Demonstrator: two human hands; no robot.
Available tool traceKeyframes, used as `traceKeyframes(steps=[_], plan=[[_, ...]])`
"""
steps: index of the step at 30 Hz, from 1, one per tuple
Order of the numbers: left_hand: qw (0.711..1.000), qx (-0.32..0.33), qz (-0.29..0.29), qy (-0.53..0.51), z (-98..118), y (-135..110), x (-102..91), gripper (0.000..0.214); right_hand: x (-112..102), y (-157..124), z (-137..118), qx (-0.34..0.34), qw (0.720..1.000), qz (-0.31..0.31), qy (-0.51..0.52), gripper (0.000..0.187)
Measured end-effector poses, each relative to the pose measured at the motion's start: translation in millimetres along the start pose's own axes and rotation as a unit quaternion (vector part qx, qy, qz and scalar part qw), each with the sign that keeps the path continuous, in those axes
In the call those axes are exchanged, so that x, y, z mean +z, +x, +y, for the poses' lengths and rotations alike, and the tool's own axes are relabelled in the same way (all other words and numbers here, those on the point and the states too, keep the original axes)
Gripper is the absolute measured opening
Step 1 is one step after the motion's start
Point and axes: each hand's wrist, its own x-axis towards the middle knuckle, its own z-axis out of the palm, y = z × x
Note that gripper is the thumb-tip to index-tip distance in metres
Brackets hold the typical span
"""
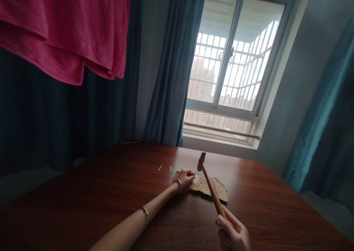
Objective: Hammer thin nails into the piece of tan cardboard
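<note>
My right hand (232, 234) is closed round the wooden handle of a small hammer (210, 186), whose head is raised above the table near the far side. My left hand (184, 178) reaches out, fingers pinched on something small I cannot make out, resting on a tan perforated piece (218, 190) that lies flat on the table. A bit of pink material (175, 177) shows under that hand. The left arm wears two bracelets.
A dark wooden table (110, 199) fills the lower view. A few thin metal pins (170, 168) lie left of the left hand. Pink cloth (63, 26) hangs at top left. Blue curtains (171, 66) frame a barred window (232, 63) behind the table.
</note>
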Motion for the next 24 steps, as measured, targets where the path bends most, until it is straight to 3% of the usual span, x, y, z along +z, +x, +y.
traceKeyframes(steps=[10, 24], plan=[[1.0, -0.006, -0.007, 0.009, -5.4, 1.8, 2.4, 0.022, -3.6, 2.6, -7.6, 0.036, 0.997, -0.064, 0.001, 0.058], [1.0, -0.008, -0.008, 0.021, -8.6, 2.3, 3.3, 0.021, 5.1, -3.9, -11.3, 0.033, 0.998, -0.046, -0.002, 0.065]])
